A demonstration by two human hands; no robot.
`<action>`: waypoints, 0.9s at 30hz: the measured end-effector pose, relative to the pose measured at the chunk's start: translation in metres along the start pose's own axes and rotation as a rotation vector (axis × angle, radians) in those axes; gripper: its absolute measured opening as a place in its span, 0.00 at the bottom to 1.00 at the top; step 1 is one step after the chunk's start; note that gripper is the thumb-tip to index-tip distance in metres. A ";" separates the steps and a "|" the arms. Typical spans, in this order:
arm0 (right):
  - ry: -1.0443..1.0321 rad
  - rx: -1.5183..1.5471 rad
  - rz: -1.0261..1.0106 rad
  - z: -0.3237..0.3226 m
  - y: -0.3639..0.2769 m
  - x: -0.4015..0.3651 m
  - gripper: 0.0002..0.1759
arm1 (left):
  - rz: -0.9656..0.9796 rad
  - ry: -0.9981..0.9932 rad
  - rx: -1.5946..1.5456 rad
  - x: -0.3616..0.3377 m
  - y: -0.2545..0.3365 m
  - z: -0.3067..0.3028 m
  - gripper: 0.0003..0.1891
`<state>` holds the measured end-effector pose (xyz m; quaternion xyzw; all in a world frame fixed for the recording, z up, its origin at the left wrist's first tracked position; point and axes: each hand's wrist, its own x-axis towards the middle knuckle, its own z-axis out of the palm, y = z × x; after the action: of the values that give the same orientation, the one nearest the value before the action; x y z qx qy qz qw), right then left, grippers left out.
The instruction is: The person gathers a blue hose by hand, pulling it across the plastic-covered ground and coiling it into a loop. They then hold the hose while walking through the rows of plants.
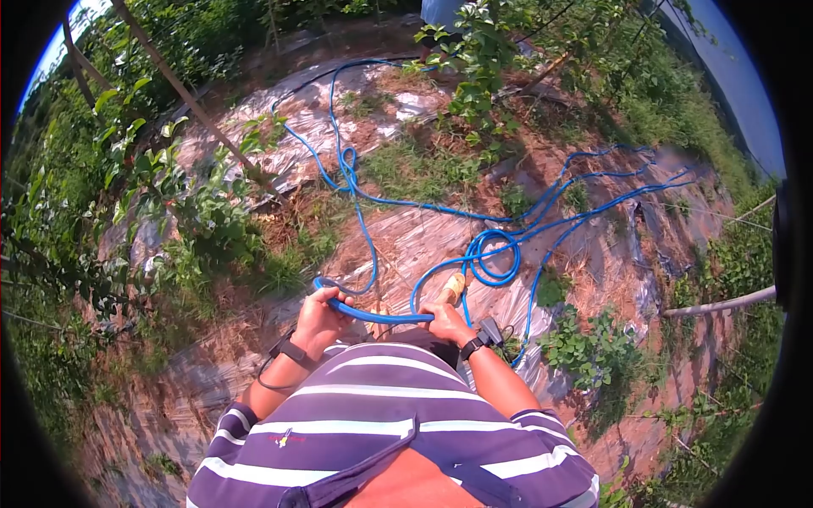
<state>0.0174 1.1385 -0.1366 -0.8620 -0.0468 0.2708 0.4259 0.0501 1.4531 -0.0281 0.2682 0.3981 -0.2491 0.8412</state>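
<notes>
A blue hose (381, 318) runs across the front of my body, held at two places. My left hand (320, 320) is closed around it on the left, where the hose bends up and away. On the right, my right hand (446, 322) grips the same hose with fingers wrapped round it. Beyond my hands the hose lies on the ground in a round coil and a small twisted loop, with several lengths stretching to the right and to the back. Both wrists wear dark bands. A yellowish shoe (454, 288) shows just past my right hand.
Plastic sheeting (398, 245) with dry grass and soil covers the ground. Leafy plants and a slanting pole (182, 89) stand at the left. Another person (440, 12) is partly visible at the back, behind a leafy plant (478, 93). A pale pole (720, 303) juts in at the right.
</notes>
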 end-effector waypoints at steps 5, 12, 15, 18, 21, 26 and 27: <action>-0.007 -0.011 -0.022 -0.002 -0.004 -0.001 0.10 | 0.000 0.012 -0.014 0.000 -0.002 -0.002 0.05; -0.003 -0.034 -0.049 -0.001 0.004 0.000 0.09 | -0.011 0.010 0.015 -0.003 -0.003 0.004 0.05; -0.003 -0.030 -0.055 -0.001 0.004 -0.001 0.10 | -0.005 0.007 0.019 -0.004 -0.003 0.006 0.05; 0.016 -0.036 -0.071 -0.002 0.004 -0.004 0.11 | -0.006 -0.018 0.004 0.001 -0.003 0.005 0.06; 0.016 -0.012 -0.048 -0.001 0.005 -0.004 0.11 | 0.000 0.007 -0.008 -0.003 -0.004 0.013 0.05; 0.017 0.000 -0.041 0.003 0.013 -0.002 0.11 | -0.008 0.031 -0.002 -0.001 -0.005 0.012 0.06; 0.011 0.006 -0.041 0.004 0.014 -0.001 0.12 | -0.013 0.033 -0.011 -0.001 -0.005 0.011 0.06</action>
<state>0.0125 1.1319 -0.1489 -0.8611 -0.0614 0.2572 0.4343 0.0522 1.4422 -0.0230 0.2653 0.4150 -0.2479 0.8342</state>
